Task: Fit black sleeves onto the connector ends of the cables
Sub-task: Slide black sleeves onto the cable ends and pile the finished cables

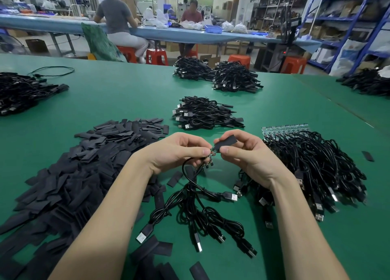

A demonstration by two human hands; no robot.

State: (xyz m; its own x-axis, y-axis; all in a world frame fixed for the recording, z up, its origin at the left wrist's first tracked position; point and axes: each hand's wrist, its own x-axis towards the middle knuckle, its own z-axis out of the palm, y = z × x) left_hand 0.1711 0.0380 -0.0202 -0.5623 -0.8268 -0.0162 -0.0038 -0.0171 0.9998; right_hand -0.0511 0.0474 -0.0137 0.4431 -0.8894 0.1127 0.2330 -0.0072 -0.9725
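Observation:
My left hand grips a small bunch of black cables by their circuit-board ends, and their USB plugs hang down onto the green table. My right hand pinches a flat black sleeve between thumb and fingers. The sleeve's open end meets the tip of one small connector board that sticks out of my left hand. A big heap of loose black sleeves lies to the left. A heap of bare cables lies to the right, under my right wrist.
Bundles of cables lie further back: one in the middle, two at the far edge, one far left, one far right. A strip of green circuit boards lies behind the right heap. People sit at a blue bench beyond.

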